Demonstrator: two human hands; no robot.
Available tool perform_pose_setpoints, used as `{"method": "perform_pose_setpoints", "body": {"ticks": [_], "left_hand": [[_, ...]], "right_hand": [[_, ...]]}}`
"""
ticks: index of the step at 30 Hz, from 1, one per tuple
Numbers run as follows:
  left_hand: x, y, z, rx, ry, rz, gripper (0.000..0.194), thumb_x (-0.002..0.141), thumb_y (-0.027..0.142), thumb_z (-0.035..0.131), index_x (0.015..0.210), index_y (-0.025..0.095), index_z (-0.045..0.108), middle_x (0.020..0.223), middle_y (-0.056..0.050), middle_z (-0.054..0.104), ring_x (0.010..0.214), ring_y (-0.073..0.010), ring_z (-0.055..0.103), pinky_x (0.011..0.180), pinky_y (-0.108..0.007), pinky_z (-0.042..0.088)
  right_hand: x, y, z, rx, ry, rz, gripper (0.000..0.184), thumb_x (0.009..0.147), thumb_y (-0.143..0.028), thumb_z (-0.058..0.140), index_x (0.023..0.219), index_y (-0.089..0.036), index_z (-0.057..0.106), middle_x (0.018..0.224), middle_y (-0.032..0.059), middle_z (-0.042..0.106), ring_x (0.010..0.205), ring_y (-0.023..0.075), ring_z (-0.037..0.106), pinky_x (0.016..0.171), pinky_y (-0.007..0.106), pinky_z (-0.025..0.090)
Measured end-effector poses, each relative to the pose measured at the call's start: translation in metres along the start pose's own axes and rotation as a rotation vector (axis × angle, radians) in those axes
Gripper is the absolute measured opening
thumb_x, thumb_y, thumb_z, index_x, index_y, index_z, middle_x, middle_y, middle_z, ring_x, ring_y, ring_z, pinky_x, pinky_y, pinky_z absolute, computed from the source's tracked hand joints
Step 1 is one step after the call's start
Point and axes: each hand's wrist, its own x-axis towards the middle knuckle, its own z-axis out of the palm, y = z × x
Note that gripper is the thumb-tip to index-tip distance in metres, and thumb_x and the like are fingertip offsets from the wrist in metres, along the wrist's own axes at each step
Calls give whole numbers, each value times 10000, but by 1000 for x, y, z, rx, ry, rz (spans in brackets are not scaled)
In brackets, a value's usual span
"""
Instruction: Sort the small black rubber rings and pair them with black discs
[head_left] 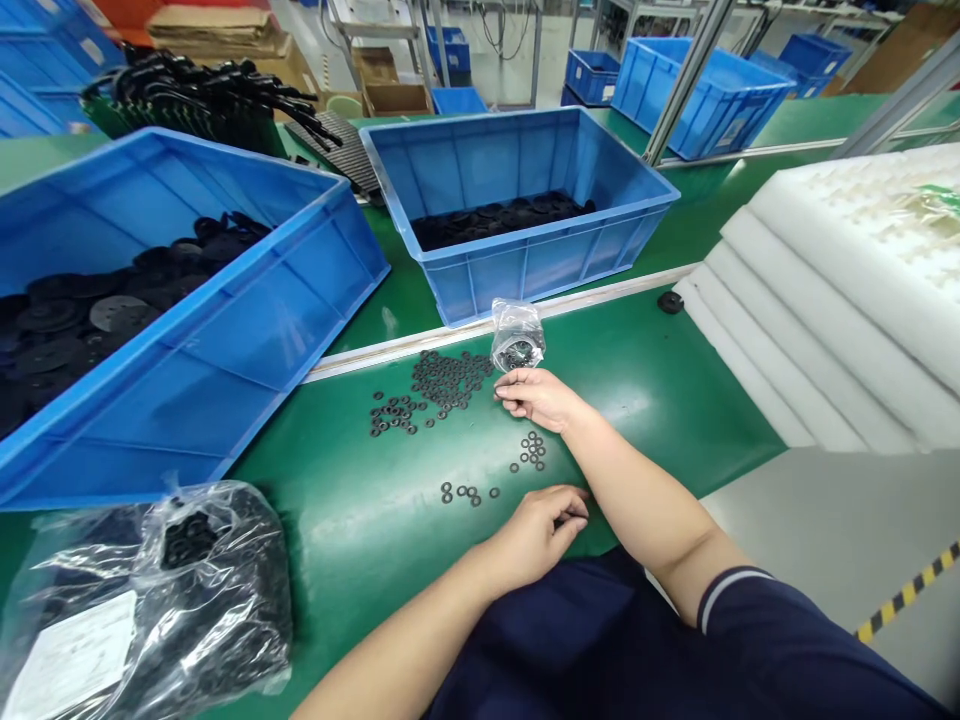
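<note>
My right hand (536, 398) is closed in a pinch just in front of a small clear plastic bag (517, 330) with dark and light ring-shaped parts inside. A tiny dark bit shows at its fingertips, too small to name. To the left of those fingers lies a dense spread of small black rings (450, 380). Nearer my body, my left hand (541, 525) rests low over the table edge, fingers curled in and thumb against them; what they hold, if anything, is hidden. Between the hands sits a little cluster of rings (533, 450), with several more rings (471, 492) to its left.
Two blue bins (300, 260) (540, 270) holding black discs stand behind the green table (360, 560). A large clear bag (217, 600) of black parts lies front left. White foam sheets (840, 320) are stacked at right, with a black part (670, 302) beside them.
</note>
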Motion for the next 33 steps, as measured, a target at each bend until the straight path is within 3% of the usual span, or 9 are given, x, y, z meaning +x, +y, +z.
{"method": "perform_pose_setpoints", "body": {"ticks": [2, 5, 9, 12, 14, 21, 26, 30, 33], "left_hand": [[4, -6, 4, -122, 81, -98, 115, 853, 263, 563, 830, 165, 619, 979, -107, 689, 776, -173, 666, 721, -317, 540], [6, -12, -10, -276, 260, -196, 155, 831, 314, 606, 853, 160, 607, 1073, -116, 669, 806, -173, 675, 702, -306, 549], [5, -9, -46, -215, 509, -227, 191, 797, 322, 648, 869, 146, 645, 638, -17, 648, 542, -113, 593, 525, -230, 487], [6, -10, -72, -179, 820, -187, 217, 757, 318, 678, 870, 133, 658, 602, -10, 650, 507, -105, 580, 532, -234, 492], [7, -14, -85, -184, 939, -193, 244, 735, 317, 690, 877, 120, 665, 632, -29, 677, 532, -118, 611, 576, -256, 518], [8, -21, -90, -250, 897, -234, 266, 711, 307, 684, 882, 103, 674, 608, -36, 685, 539, -140, 637, 615, -290, 539], [7, -17, -92, -255, 832, -225, 255, 721, 298, 672, 885, 102, 673, 625, -47, 694, 556, -142, 642, 622, -288, 537], [7, -15, -93, -248, 791, -210, 246, 735, 313, 667, 870, 108, 673, 624, -48, 693, 559, -142, 638, 631, -293, 542], [6, -14, -94, -233, 764, -204, 259, 737, 329, 683, 879, 112, 677, 645, -52, 699, 575, -144, 641, 647, -297, 543]], "right_hand": [[0, -1, -3, 1, 10, -8, 277, 580, -208, 813, 759, -123, 621, 692, 36, 651, 517, 65, 489, 428, 180, 306], [0, -2, -4, -6, 12, -14, 283, 569, -211, 817, 754, -119, 622, 694, 39, 654, 504, 61, 485, 419, 176, 292], [-1, -1, -1, -33, 17, -10, 294, 554, -220, 823, 747, -119, 625, 613, 0, 608, 486, 55, 468, 415, 168, 282], [-3, 3, 4, -107, -28, -20, 288, 584, -255, 812, 763, -123, 629, 511, -40, 540, 447, 51, 429, 408, 171, 265], [-6, 8, 10, -193, -63, -23, 279, 616, -282, 795, 786, -126, 637, 474, -56, 511, 424, 49, 403, 404, 176, 252], [-11, 22, 30, -441, -22, -62, 220, 634, -287, 759, 753, -149, 638, 585, -32, 580, 442, 51, 392, 425, 203, 283], [-8, 25, 27, -538, 27, -132, 196, 666, -312, 737, 747, -166, 635, 557, -40, 563, 464, 76, 416, 471, 222, 331], [-6, 26, 24, -640, 57, -216, 168, 660, -285, 743, 738, -167, 653, 690, -1, 645, 616, 118, 545, 619, 259, 428], [-7, 25, 24, -651, 80, -226, 161, 635, -249, 757, 722, -162, 652, 696, -2, 646, 646, 120, 560, 656, 266, 443]]}}
